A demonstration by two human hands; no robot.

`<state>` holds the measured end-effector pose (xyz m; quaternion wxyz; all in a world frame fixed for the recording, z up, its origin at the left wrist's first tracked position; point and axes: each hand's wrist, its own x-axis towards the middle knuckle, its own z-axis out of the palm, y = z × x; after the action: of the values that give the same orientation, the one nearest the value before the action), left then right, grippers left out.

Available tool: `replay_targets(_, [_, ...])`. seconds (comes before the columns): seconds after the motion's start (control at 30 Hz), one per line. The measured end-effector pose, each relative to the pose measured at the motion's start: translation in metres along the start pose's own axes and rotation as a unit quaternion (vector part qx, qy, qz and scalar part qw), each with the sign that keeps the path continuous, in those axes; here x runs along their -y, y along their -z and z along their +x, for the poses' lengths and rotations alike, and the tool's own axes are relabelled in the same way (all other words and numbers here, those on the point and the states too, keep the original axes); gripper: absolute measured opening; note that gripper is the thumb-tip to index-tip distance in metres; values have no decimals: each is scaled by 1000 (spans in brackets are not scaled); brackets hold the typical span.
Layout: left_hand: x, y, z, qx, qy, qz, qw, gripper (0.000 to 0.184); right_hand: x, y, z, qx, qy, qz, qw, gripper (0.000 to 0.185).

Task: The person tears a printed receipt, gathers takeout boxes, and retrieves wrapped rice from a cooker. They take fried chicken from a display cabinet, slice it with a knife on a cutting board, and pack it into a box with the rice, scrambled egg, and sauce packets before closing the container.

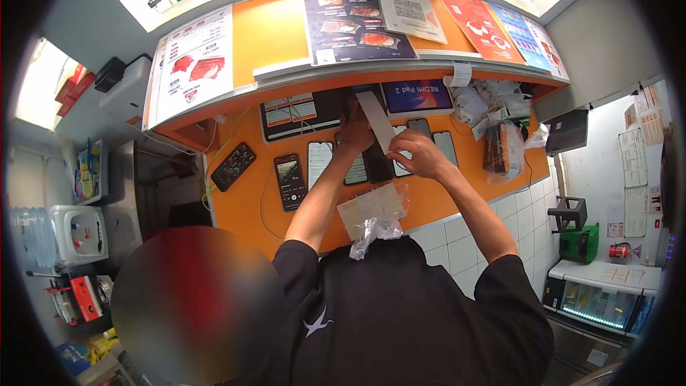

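Observation:
My right hand (418, 155) pinches the lower end of a long white paper strip (376, 123) between thumb and fingers. The strip slants down from the shadow under the counter shelf. My left hand (354, 132) reaches into that shadow beside the strip, against a dark object whose kind I cannot make out; its fingers are too dim to read. Around both hands lie several phones, among them a phone with a lit screen (290, 182) and a phone with a white screen (319, 163). Below the hands sits a clear plastic bag with a paper inside (373, 211).
A Redmi Pad 2 box (418, 96) and a dark tablet-like screen (300, 116) stand under the orange shelf (268, 25). Plastic bags (504, 146) crowd the desk's right end. A black rectangular item with coloured dots (234, 166) lies left. A large blurred shape (196, 307) covers the lower left.

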<state>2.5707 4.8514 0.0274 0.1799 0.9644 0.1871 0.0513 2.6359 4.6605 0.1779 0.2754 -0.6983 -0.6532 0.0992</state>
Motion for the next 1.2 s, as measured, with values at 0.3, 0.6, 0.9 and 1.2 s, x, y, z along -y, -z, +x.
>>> replay_targets(0.3, [3, 4, 2, 76, 54, -101, 991, 68, 12, 0, -10, 18, 69, -59, 996, 9])
replay_targets(0.6, [17, -18, 49, 117, -218, 61, 967, 41, 12, 3, -22, 80, 27, -188, 979, 29])
replay_targets(0.9, [-40, -9, 75, 130, -231, 122, 957, 45, 27, 13, -35, 56, 26, -246, 967, 33])
replay_targets(1.2, [-107, 44, 61, 122, -222, 56, 966, 50, -57, -47, -63, 165, -10, -426, 890, 34])
